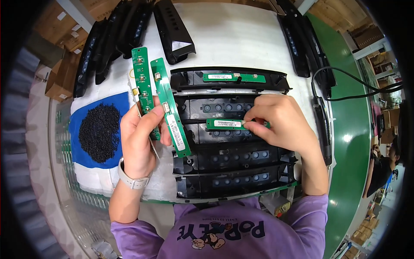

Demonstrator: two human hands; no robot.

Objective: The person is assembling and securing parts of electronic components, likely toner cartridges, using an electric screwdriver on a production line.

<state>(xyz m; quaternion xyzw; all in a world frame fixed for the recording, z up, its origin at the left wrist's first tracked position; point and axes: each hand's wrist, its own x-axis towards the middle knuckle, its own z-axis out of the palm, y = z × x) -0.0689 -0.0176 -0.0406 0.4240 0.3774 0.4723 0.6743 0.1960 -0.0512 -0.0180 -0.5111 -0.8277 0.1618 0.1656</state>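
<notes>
At centre frame, your right hand (pixel 282 123) pinches the right end of a narrow green circuit board (pixel 230 124), fingertips closed on it as it lies across the third black plastic housing (pixel 228 131) in a row of five stacked toward you. The topmost housing (pixel 228 80), just above, already carries a green board (pixel 235 77) in its channel. Left of centre, your left hand (pixel 138 138), a pale watch (pixel 133 180) at the wrist, is closed around a fan of spare green circuit boards (pixel 161 101) held upright, thumb pressed across them. At mid-left, a heap of small black screws (pixel 100 131) sits on a blue cloth (pixel 77 151). More black housings (pixel 116 34) lie along the upper left and upper right of the white table (pixel 237 39), where a black cable (pixel 345 86) trails in from the right edge.
</notes>
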